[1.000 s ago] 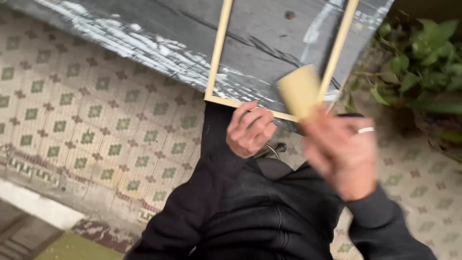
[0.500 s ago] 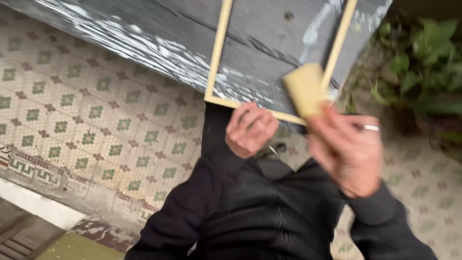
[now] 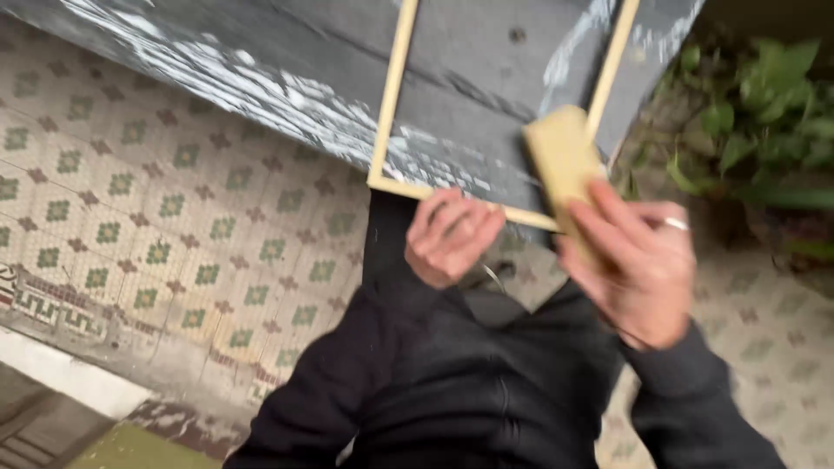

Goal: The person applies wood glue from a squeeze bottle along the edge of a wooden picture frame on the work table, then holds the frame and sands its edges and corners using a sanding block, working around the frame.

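We are looking down at a thin, pale wooden frame (image 3: 393,122) lying on a dark grey board (image 3: 486,61) streaked with white. Our left hand (image 3: 452,234) is sitting at about six o'clock from the frame's lower rail, fingers curled shut around that rail near its middle, so it is gripping the frame's bottom edge. Our right hand (image 3: 638,265), wearing a ring (image 3: 676,224) on one finger, is at roughly four o'clock from the left one, and its fingers are closing around the lower end of a yellowish block (image 3: 565,165). That block is sticking up toward eleven o'clock from the hand and is resting against the frame's lower right corner, just beside the right rail; the view is blurred there, so we cannot tell how firmly it is pressing. Dark sleeves and clothing (image 3: 486,391) are filling the bottom of the view. A patterned tile floor (image 3: 174,226) is spreading toward nine o'clock, and green leafy plants (image 3: 764,130) are showing at two o'clock.
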